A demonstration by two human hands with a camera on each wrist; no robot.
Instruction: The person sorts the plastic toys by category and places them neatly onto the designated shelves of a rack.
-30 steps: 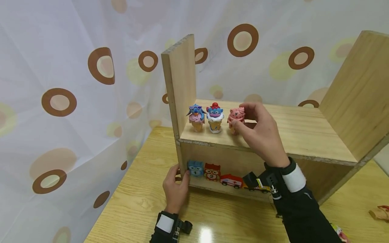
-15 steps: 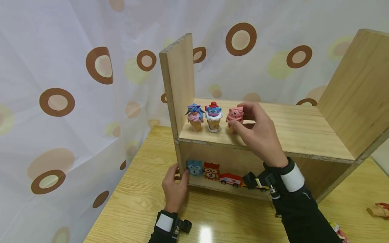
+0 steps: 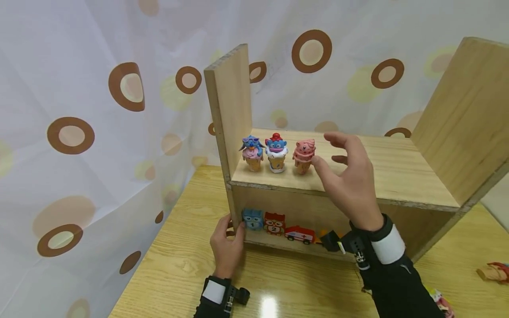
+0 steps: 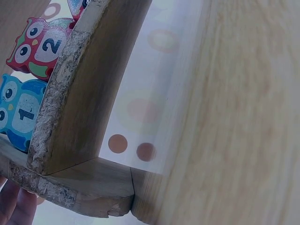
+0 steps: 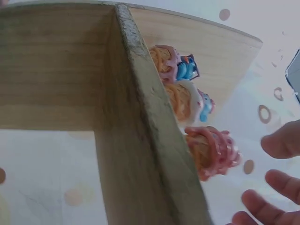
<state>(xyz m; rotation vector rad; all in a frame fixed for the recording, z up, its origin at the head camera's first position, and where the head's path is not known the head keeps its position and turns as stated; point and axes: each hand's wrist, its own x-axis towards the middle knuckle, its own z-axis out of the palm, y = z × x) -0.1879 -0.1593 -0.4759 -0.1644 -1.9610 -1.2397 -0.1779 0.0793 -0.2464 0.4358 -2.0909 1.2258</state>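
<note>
On the upper board of a wooden shelf (image 3: 413, 176) stand three ice-cream-cone figurines in a row. One is blue with purple glasses (image 3: 252, 152), one is blue with a red hat (image 3: 276, 152), and the rightmost is a pink cone figurine (image 3: 304, 155). My right hand (image 3: 351, 181) is just right of the pink one, thumb and fingers spread, holding nothing. In the right wrist view a gap shows between the fingertips (image 5: 276, 145) and the pink figurine (image 5: 213, 152). Down at the lower left, my left hand (image 3: 227, 249) grips the shelf's side panel between thumb and fingers.
The lower level holds a blue owl block (image 3: 252, 219), a red owl block (image 3: 275, 223) and a red toy ambulance (image 3: 300, 234). An orange toy is partly hidden behind the right wrist camera. More figurines (image 3: 494, 271) lie on the table at right.
My right hand has let go of the pink figurine and moved slightly right, with its fingers spreading. The figurine stays standing on the shelf. My left hand keeps its grip on the panel.
</note>
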